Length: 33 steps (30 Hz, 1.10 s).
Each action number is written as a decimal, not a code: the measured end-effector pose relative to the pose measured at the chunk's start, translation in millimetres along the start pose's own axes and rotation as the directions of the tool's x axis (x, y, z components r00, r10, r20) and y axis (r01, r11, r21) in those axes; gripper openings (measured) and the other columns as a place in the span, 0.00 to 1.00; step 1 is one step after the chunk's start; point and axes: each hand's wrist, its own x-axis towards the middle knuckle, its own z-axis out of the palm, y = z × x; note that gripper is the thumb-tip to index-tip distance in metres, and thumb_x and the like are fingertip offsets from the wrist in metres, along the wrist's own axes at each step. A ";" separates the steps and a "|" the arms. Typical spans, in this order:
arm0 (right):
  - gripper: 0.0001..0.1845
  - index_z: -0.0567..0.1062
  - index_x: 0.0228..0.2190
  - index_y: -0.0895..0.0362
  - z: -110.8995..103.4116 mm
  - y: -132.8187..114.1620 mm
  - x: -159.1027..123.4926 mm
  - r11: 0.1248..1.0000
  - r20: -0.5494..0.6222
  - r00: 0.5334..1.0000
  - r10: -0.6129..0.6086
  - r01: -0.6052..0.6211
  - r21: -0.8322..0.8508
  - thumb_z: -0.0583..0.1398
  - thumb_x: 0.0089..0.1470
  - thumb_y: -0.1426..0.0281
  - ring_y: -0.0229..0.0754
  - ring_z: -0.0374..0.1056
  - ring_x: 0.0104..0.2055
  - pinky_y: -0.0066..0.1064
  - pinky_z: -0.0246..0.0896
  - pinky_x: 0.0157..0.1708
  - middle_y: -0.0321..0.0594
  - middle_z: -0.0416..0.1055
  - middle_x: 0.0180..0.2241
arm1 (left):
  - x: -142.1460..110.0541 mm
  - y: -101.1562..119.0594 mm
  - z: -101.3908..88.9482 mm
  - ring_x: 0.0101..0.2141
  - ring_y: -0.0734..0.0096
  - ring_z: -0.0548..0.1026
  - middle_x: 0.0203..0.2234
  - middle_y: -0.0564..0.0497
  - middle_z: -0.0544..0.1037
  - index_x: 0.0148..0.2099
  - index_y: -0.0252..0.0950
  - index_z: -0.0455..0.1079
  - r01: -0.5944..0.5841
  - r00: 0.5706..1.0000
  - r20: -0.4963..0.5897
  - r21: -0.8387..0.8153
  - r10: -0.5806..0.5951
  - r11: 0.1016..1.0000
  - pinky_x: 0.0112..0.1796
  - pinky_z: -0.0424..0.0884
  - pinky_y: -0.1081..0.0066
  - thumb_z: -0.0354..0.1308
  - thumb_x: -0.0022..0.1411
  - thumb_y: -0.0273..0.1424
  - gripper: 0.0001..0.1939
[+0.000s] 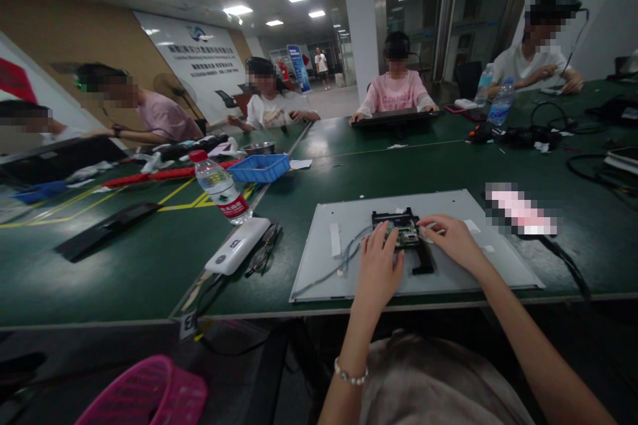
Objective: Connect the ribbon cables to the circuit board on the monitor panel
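A flat silver-grey display panel [319, 259] lies back side up on the green table in front of me. On it sit a black plastic bracket [423, 260] and a green circuit board [409, 236] within the bracket. My left hand [379, 262] rests over the board's left side with its fingers stretched and slightly apart. At the board's right edge, my right hand [456, 242] has thumb and forefinger drawn together; what lies between the tips is too small to make out. A grey cable [343, 265] runs from beside my left hand across the panel's left part.
Left of the panel are a white power bank [238, 246], glasses [264, 250], a water bottle [222, 189] and a black plastic strip [107, 229]. Farther back stands a blue tray [262, 168]. A blurred phone [521, 209] with a cable lies right. Several people sit around the table.
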 end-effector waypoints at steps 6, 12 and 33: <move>0.13 0.77 0.35 0.55 -2.3 -7.7 -12.9 0.997 -0.069 0.995 -0.068 0.067 -0.026 0.54 0.55 0.66 0.42 0.70 0.36 0.32 0.65 0.33 0.43 0.75 0.38 | 12.0 -35.7 -38.3 0.54 0.63 0.66 0.53 0.44 0.68 0.55 0.37 0.64 0.074 0.990 -0.116 -0.091 -0.084 0.993 0.56 0.61 0.60 0.48 0.65 0.28 0.17; 0.12 0.77 0.36 0.55 -2.4 -4.2 -21.9 0.999 -0.142 0.989 -0.039 0.037 -0.019 0.55 0.56 0.66 0.43 0.70 0.38 0.32 0.66 0.34 0.43 0.74 0.39 | 30.7 -107.1 -67.8 0.33 0.72 0.75 0.49 0.45 0.70 0.53 0.35 0.66 0.193 0.979 -0.037 -0.138 -0.200 0.971 0.44 0.71 0.66 0.51 0.61 0.28 0.18; 0.11 0.76 0.36 0.53 25.3 -48.7 -26.8 0.967 0.061 0.966 -0.252 0.253 -0.012 0.54 0.57 0.71 0.43 0.70 0.40 0.35 0.66 0.42 0.41 0.74 0.38 | 47.1 -136.4 -71.8 0.28 0.71 0.73 0.29 0.50 0.78 0.36 0.35 0.74 0.308 0.951 0.116 -0.383 -0.285 0.871 0.30 0.69 0.74 0.52 0.57 0.38 0.14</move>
